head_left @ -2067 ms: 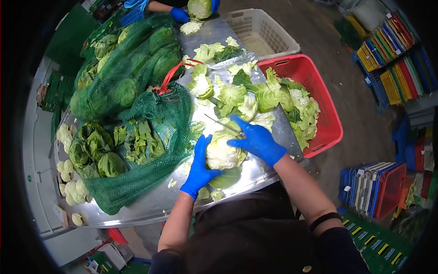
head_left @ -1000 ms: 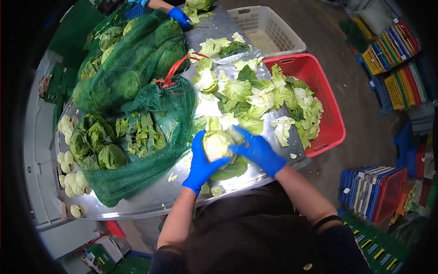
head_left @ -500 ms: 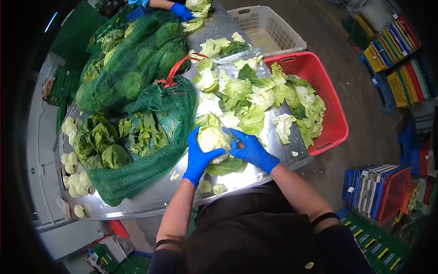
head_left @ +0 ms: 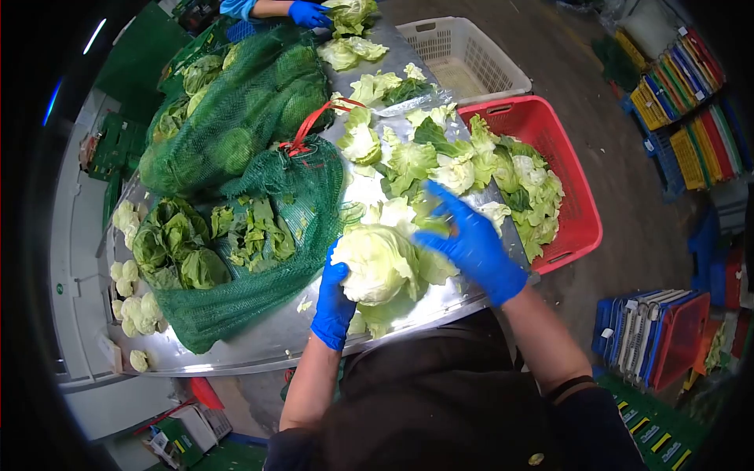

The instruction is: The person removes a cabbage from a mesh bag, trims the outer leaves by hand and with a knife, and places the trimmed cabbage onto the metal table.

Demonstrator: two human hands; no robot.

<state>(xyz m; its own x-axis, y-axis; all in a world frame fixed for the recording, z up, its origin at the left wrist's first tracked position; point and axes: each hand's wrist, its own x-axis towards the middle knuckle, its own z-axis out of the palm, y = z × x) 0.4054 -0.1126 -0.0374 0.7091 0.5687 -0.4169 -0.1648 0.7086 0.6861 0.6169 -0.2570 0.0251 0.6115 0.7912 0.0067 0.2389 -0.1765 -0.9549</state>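
A pale, trimmed cabbage (head_left: 372, 264) is tilted up over the near edge of the metal table. My left hand (head_left: 335, 302), in a blue glove, grips its left side, with the thumb lying across the front. To the right, my right hand (head_left: 475, 247), gloved too and smeared by motion, is apart from the cabbage with forefinger and thumb spread. A small brown bit of a knife handle (head_left: 454, 229) shows between them; its blade cannot be made out. Loose cabbage leaves (head_left: 412, 161) lie behind and under the cabbage.
Green mesh sacks (head_left: 236, 149) of cabbages cover the table's left side. Cut white stem pieces (head_left: 141, 314) line its left edge. A red crate (head_left: 577, 188) with leaves and a white crate (head_left: 510, 74) stand at right. Another person's gloved hand (head_left: 309, 14) touches cabbage at the far end.
My right hand has moved off the cabbage, to the right, and its fingers have spread. The cabbage has turned and tilted up in my left hand. The other person's hand has moved slightly left.
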